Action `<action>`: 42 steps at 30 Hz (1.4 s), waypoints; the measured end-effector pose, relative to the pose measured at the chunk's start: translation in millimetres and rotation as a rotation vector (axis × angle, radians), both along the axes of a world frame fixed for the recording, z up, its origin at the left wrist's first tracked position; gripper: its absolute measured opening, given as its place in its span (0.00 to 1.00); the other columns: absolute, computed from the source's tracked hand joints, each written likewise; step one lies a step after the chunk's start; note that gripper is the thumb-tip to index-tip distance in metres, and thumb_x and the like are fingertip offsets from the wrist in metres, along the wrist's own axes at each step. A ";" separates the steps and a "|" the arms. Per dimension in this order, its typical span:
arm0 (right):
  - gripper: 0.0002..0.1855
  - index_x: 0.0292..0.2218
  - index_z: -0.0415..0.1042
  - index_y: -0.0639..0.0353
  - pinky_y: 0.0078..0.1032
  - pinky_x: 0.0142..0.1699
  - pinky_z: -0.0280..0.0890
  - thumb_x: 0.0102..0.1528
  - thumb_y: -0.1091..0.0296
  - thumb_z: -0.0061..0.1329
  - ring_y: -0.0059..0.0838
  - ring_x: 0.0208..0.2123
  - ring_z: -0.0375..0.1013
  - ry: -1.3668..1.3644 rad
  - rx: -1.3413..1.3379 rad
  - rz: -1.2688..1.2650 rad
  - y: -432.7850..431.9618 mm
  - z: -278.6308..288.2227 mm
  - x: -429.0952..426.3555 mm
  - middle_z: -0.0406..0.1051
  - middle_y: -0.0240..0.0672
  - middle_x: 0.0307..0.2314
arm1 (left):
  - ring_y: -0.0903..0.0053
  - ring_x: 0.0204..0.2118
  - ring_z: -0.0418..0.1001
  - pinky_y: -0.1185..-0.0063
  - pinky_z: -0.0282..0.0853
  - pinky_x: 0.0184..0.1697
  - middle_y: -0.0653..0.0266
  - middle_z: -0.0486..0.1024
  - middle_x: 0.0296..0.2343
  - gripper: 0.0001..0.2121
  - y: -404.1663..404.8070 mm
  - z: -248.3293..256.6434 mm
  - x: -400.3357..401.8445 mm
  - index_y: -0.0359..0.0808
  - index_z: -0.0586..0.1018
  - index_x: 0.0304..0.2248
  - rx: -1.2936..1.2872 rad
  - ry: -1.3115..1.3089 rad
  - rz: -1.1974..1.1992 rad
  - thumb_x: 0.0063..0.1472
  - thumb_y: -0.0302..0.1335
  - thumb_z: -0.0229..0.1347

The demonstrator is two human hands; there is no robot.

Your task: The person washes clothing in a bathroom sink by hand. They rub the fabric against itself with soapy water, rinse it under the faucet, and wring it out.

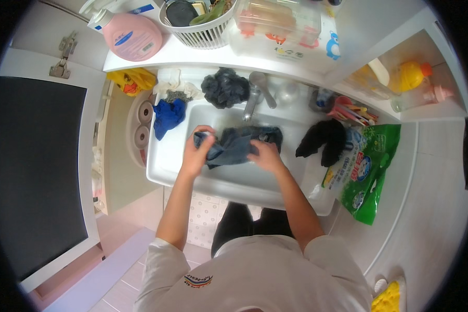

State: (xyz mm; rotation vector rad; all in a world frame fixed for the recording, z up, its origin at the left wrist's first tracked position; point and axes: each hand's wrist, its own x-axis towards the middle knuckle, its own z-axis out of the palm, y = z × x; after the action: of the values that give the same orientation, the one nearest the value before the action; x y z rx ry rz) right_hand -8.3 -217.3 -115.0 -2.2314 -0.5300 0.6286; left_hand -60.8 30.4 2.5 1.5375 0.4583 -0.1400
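Dark blue-grey cloth (234,150) is stretched between my hands over the basin of a white sink (234,181). One end is gripped by my left hand (197,150), its thumb lying over a folded part. My right hand (266,154) pinches the cloth farther right. Darker fabric of the same bundle lies behind it, under the spout of the metal faucet (251,103). Whether the two pieces are one garment I cannot tell. The fingertips of both hands are partly hidden by the fabric.
On the sink's left rim lies blue cloth (168,117); dark crumpled mesh (225,87) sits beside the faucet. Black cloth (323,142) and a green detergent bag (370,171) are at the right. A shelf above holds a pink pump bottle (132,37) and a white basket (199,33).
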 end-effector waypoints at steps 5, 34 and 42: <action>0.15 0.35 0.73 0.59 0.40 0.40 0.64 0.48 0.62 0.62 0.44 0.36 0.73 -0.195 0.229 -0.048 6.0 -6.9 -5.9 0.73 0.39 0.30 | 0.61 0.43 0.77 0.71 0.72 0.47 0.51 0.75 0.45 0.50 -20.5 3.8 2.8 0.48 0.66 0.61 0.731 -0.106 -0.407 0.36 0.49 0.73; 0.21 0.47 0.70 0.66 0.21 0.44 0.66 0.58 0.61 0.55 0.20 0.40 0.70 0.596 0.713 -0.603 30.2 -17.3 -11.0 0.71 0.34 0.42 | 0.79 0.32 0.70 0.77 0.66 0.37 0.67 0.75 0.27 0.14 -0.9 -62.7 5.8 0.31 0.78 0.38 -0.024 0.093 0.355 0.63 0.36 0.53; 0.21 0.49 0.70 0.55 0.28 0.51 0.64 0.64 0.49 0.39 0.25 0.46 0.69 1.092 1.039 -1.074 74.4 1.5 -36.5 0.70 0.32 0.44 | 0.60 0.24 0.75 0.70 0.71 0.28 0.60 0.75 0.21 0.11 -110.1 -43.5 -2.6 0.35 0.78 0.21 0.961 -0.477 0.202 0.52 0.32 0.65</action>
State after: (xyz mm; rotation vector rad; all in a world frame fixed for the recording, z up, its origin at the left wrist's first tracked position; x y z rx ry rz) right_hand -44.8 -142.8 -113.5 -0.7158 0.7328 0.6212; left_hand -63.4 -79.7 -40.9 2.3517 0.2955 0.6880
